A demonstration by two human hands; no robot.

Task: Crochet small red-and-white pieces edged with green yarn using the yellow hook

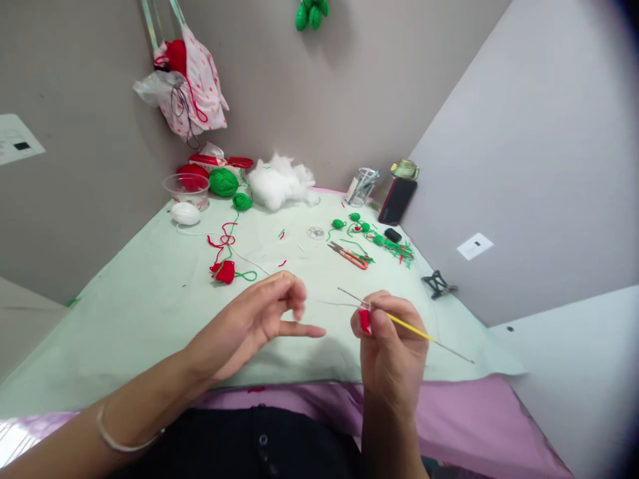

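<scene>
Your right hand has its grip pinching the small red piece together with the yellow-handled hook, above the near part of the bench. Your left hand has its grip spread, with the digits apart. The white thread reaches to the red piece; if you pull it too strongly, perhaps a loop slips off the hook. The white strand passes near the red yarn, so a careless tug could tangle both.
</scene>
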